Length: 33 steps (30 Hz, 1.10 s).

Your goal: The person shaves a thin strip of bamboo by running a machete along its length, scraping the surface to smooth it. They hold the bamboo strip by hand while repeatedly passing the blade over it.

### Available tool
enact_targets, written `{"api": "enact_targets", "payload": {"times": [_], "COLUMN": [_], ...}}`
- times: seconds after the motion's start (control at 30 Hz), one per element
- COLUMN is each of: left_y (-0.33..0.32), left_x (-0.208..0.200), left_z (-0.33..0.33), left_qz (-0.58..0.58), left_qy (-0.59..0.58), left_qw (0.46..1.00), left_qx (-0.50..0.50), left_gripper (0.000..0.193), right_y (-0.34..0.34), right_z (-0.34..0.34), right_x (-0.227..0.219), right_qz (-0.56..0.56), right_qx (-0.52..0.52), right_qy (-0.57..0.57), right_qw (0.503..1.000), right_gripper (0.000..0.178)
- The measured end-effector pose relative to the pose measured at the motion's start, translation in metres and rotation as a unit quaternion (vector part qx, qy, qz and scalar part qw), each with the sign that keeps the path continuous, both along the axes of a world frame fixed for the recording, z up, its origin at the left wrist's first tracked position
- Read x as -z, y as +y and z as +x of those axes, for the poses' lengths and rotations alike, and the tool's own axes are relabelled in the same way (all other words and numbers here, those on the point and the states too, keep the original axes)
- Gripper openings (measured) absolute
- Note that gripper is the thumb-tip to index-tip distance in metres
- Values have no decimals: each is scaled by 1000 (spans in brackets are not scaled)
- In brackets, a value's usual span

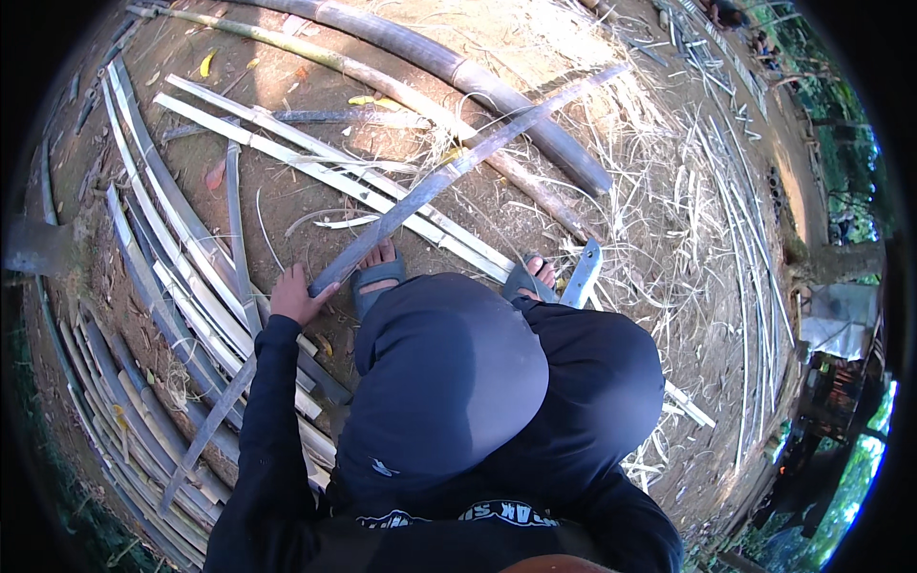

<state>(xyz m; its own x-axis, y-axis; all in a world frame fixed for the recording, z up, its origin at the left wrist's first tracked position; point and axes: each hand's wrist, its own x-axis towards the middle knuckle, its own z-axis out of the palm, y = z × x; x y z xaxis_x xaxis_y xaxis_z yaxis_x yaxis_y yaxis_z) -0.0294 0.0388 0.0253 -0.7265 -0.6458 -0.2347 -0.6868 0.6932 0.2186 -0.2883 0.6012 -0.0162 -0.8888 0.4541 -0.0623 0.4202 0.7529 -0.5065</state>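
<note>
Bamboo slat [468,164], slanting to the frame's upper right, is gripped by the left hand [297,296] left of centre, presumably to steady it, while the right hand is hidden, its state unclear.

You are in an outdoor bamboo-working yard: bare earth [172,53] underfoot, split bamboo strips [205,315] heaped along the left of the frame, uncut poles [454,67] across the top, and pale curled shavings [669,210] strewn right of centre. Sunlight falls directly on your ground, and green foliage [850,124] fills the upper right edge.
</note>
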Motion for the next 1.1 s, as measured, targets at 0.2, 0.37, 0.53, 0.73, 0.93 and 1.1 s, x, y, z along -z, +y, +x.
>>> {"api": "enact_targets", "payload": {"times": [0.2,0.37,0.53,0.73,0.93,1.1], "left_y": [-1,13,27,35,43,45], "left_x": [17,0,-23,-8,19,28], "left_z": [39,20,-23,-98,-130,-128], "left_qz": [82,79,132,139,154,106], "left_qy": [12,49,36,42,31,30], "left_qw": [996,996,991,989,988,994], "left_qx": [-17,12,9,11,-8,0], "left_gripper": [55,39,38,41,36,41], "right_y": [-7,-1,-22,-113,-191,-242], "right_z": [-11,-35,-83,-119,-228,-268], "right_x": [-6,-7,-21,-147,-174,-101], "right_qz": [2,-5,-50,-278,-293,-266], "right_qx": [8,44,-3,-264,-335,-312], "right_qy": [-6,5,20,23,-180,-244], "right_qw": [1000,999,999,923,877,879], "right_gripper": [54,52,50,27,28,49]}}
